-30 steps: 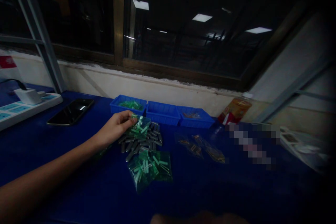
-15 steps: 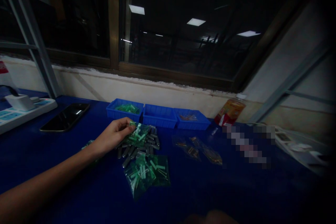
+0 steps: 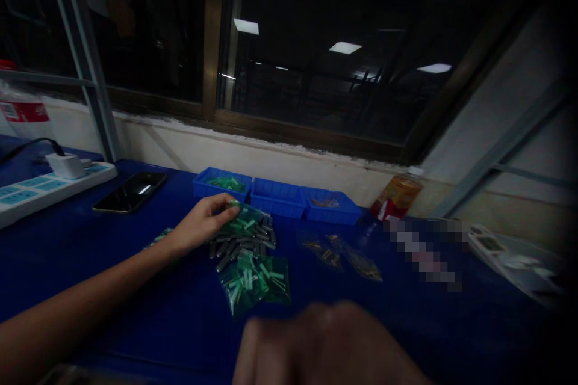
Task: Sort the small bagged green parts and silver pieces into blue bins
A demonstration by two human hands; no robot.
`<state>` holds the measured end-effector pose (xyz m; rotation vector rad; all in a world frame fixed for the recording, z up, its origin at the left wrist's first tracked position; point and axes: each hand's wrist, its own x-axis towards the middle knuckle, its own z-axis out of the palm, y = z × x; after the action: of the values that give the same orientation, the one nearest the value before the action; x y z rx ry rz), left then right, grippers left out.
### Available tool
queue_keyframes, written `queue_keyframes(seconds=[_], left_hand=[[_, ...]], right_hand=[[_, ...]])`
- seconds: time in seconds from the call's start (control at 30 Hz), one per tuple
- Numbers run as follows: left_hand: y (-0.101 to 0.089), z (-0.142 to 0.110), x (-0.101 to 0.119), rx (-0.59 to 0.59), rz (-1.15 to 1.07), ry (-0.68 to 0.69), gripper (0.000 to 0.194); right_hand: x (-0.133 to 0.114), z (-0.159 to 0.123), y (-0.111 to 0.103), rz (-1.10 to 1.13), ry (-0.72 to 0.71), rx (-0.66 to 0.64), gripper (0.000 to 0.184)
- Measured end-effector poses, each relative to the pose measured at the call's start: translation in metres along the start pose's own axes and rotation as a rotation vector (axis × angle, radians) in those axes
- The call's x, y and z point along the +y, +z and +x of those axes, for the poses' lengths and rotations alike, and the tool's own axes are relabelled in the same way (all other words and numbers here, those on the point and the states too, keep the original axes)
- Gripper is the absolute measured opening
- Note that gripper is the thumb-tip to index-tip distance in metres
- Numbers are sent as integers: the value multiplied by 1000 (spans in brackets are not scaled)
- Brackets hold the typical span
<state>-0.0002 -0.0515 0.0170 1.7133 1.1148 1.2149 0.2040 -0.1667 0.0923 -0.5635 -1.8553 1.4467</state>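
My left hand (image 3: pixel 203 225) reaches out over the blue table (image 3: pixel 135 289) and pinches a small clear bag of green parts (image 3: pixel 244 217) that lies on a heap of dark metal cylinders (image 3: pixel 241 240). A second bag of green parts (image 3: pixel 257 281) lies just in front of the heap. My right hand (image 3: pixel 325 346) fills the bottom edge, dark and blurred; its fingers cannot be made out.
Three blue trays (image 3: pixel 277 197) stand in a row behind the heap. Small bags of brass parts (image 3: pixel 343 255) lie to the right. A black phone (image 3: pixel 130 190) and a white power strip (image 3: pixel 49 183) sit at the left. An orange packet (image 3: pixel 397 195) leans on the wall.
My right hand has risen into view at the bottom edge. The left hand stays on the bag over the cylinders while the view shifts slightly.
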Motion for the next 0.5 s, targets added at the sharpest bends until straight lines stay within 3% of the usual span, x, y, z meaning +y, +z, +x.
queue_keyframes(seconds=[0.07, 0.13, 0.2, 0.3, 0.4, 0.5], left_hand=[[-2, 0, 0, 75, 118, 97, 21], [-3, 0, 0, 160, 236, 179, 18], [-2, -2, -1, 191, 308, 242, 18], [6, -7, 2, 135, 393, 362, 17], [20, -7, 8, 47, 455, 514, 18], [29, -2, 11, -48, 470, 602, 23]], right_hand=[[21, 24, -12, 94, -4, -17, 13], [49, 49, -27, 189, 12, 168, 13], [74, 67, -42, 201, 119, 350, 18], [93, 74, -53, 254, 236, 392, 30], [92, 69, -52, 290, 198, 432, 33], [90, 66, -52, 284, 151, 587, 48]])
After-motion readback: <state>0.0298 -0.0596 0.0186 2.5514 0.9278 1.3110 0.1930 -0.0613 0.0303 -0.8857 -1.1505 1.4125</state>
